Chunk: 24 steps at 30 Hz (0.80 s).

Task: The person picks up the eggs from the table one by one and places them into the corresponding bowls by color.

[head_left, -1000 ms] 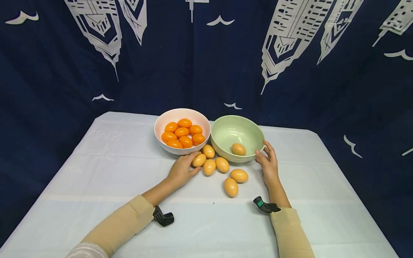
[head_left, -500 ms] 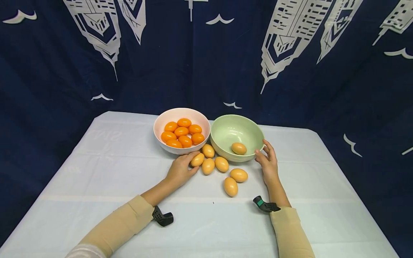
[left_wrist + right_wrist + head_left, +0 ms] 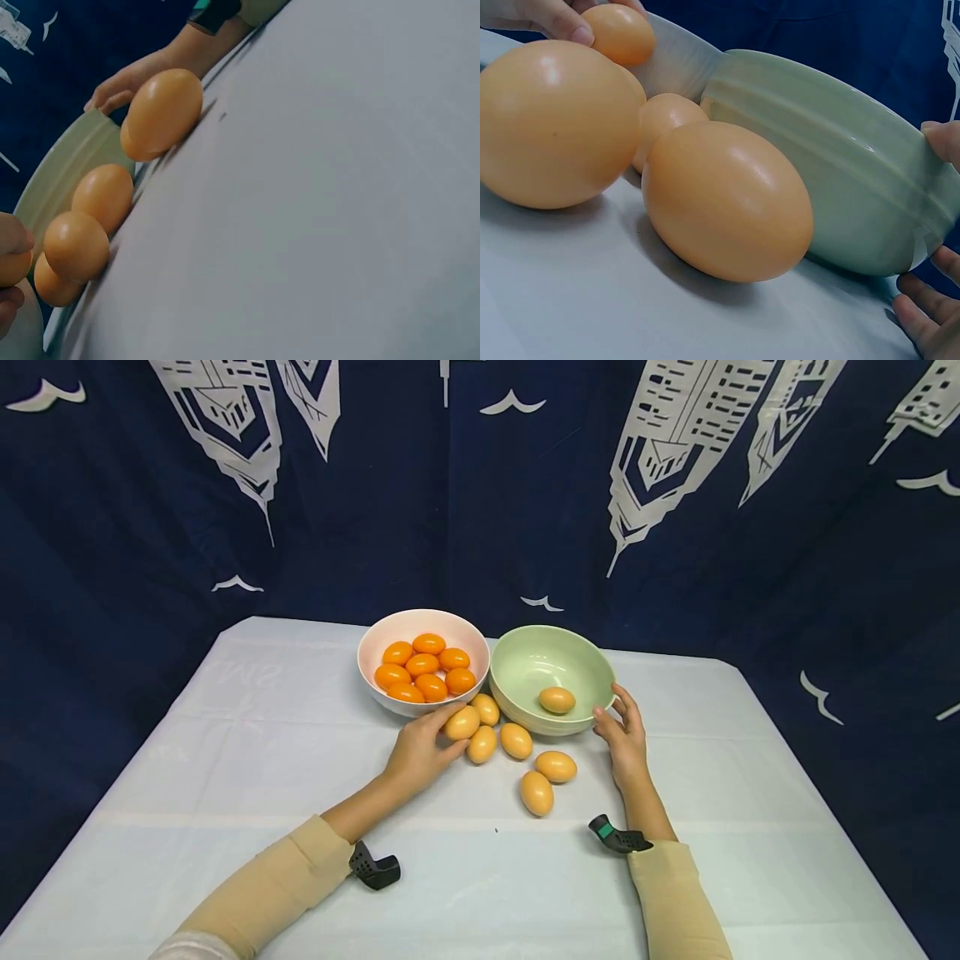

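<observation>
Between the thumb and fingers of my left hand [image 3: 420, 752] is a light brown egg [image 3: 462, 723], pinched beside the pink bowl and raised over the tablecloth. The right wrist view shows this egg [image 3: 621, 34] above the other eggs. My right hand [image 3: 626, 743] grips the right side of the green bowl [image 3: 517, 677], thumb at the rim and fingers lower on the wall. One brown egg [image 3: 557, 700] lies inside that bowl. Several more brown eggs lie on the cloth in front, among them a near one [image 3: 537, 793] and one beside it [image 3: 557, 767].
A pink bowl [image 3: 401, 628] with several bright orange eggs [image 3: 422, 665] stands left of the green one, their rims close together. White cloth [image 3: 315, 693] covers the table. Behind it hangs a navy curtain [image 3: 450, 527] with white printed buildings.
My left hand has taken the egg between thumb and fingers and lifted it slightly from the cloth. The right hand stays on the green bowl.
</observation>
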Tool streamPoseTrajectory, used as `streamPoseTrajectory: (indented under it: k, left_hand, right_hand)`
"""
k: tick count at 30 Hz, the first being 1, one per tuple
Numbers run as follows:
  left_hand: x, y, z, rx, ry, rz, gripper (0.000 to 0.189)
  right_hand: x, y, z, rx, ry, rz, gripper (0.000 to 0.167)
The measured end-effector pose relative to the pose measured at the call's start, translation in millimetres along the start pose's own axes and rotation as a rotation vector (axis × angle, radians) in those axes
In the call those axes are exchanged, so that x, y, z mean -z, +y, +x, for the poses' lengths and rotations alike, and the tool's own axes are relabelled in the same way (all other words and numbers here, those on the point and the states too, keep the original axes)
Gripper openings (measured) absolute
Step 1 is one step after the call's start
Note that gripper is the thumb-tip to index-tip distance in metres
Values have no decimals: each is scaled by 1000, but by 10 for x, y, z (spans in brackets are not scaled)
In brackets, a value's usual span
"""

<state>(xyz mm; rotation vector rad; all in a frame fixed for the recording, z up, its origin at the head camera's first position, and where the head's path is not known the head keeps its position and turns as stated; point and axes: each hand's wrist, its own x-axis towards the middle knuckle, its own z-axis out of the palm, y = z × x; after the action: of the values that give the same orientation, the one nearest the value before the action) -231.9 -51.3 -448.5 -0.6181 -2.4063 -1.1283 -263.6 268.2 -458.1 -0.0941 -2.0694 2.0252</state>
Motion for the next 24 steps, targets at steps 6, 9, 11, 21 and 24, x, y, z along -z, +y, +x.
streamPoseTrajectory:
  k: [6, 9, 11, 21, 24]
  left_hand:
    - [18, 107, 88, 35, -19, -41, 55]
    - [21, 165, 144, 35, -24, -50, 54]
    - [19, 200, 183, 35, -27, -62, 54]
    - [-16, 339, 433, 39, -65, -102, 54]
    - [-31, 368, 506, 47, -78, -84, 54]
  right_hand:
    - [5, 3, 3, -9, 3, -4, 59]
    - [6, 11, 3, -12, 4, -3, 59]
    - [7, 16, 2, -12, 4, -4, 59]
    - [10, 15, 3, -16, 3, -11, 59]
    - [9, 19, 6, -22, 3, -16, 59]
